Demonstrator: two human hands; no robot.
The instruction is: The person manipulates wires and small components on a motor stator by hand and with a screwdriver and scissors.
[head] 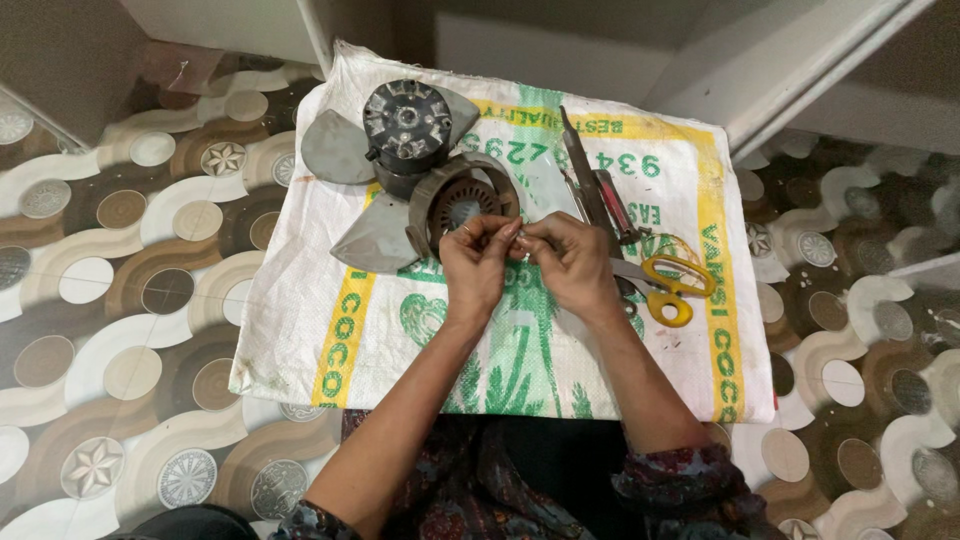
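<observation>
From the head camera we look down at a white woven sack spread on a patterned tiled floor. Our left hand and right hand meet at the sack's middle, fingertips pinched together on something very fine, probably a thin wire; it is too small for us to name for certain. Both hands are nearly closed, thumbs pressed to forefingers, touching each other.

Just beyond our left hand, touching or nearly so, stands a round stator tilted on its edge, its opening facing us. Behind it sits a dark motor body with grey fan blades spread to the left.

We judge the wire light, soft and easily kinked or snapped, so it wants a fingertip pinch close to where it leaves the stator. The stator looks heavy and stiff, best held by its outer rim.

To our right lie yellow-handled scissors, a screwdriver and a long flat file.
</observation>
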